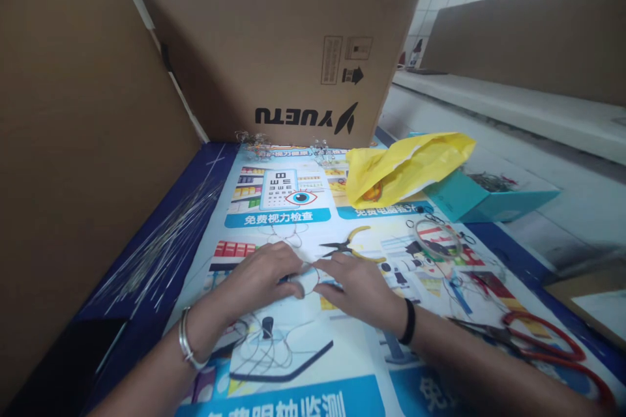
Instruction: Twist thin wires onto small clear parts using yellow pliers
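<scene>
My left hand (267, 279), with a silver bangle at the wrist, pinches the left side of a small thin wire loop (317, 279). On the loop's right side, the fingers of my right hand (359, 290) are closed on it too; a black band circles that wrist. Just beyond my hands lie yellow-handled pliers (349, 247), jaws pointing left. Thin curled wires (267, 352) rest on the printed sheet near my left wrist. Red-handled scissors (542, 339) lie to the right, partly behind my right forearm.
Cardboard panels (274, 32) stand at the back and left. Straight wires (161, 241) lie at the left. A yellow bag (405, 169), a teal box (489, 199) of small parts and a wire coil (437, 238) are on the right. Small wire pieces (321, 151) sit at the back.
</scene>
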Demonstrator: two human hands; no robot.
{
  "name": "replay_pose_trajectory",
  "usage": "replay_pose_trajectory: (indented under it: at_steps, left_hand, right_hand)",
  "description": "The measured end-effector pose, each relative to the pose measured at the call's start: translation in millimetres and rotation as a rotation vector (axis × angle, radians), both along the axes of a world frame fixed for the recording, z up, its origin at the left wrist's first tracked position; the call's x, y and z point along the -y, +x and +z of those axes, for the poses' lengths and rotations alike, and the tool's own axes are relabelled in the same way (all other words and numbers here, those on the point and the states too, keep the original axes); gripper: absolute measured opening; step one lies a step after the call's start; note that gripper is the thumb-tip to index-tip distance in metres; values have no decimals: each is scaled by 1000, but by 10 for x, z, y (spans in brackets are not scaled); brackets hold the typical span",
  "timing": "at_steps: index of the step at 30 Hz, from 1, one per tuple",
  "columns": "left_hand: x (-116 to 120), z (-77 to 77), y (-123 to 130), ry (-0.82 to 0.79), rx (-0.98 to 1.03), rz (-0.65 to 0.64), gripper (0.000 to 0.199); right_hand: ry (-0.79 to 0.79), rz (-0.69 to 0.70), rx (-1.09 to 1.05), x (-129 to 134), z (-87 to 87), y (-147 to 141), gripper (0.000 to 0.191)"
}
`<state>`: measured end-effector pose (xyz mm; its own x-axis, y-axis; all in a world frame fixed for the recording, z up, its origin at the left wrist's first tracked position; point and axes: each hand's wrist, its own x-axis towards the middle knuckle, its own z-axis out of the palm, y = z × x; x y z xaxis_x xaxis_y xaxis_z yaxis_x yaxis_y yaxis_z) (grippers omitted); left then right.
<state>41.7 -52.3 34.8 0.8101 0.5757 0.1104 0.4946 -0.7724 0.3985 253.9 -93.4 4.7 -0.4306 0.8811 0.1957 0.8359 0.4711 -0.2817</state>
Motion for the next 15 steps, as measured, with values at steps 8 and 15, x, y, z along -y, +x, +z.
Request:
replay_pose_trajectory:
  at_steps: [8,15]
  left_hand:
    - [-5,-39,18,-5,49,25,25]
    - [-42,1,-68,-322,186,147,27]
  right_hand:
    - [29,10,-37,43,6,15,33]
    - [125,15,-255,31,-78,92,24]
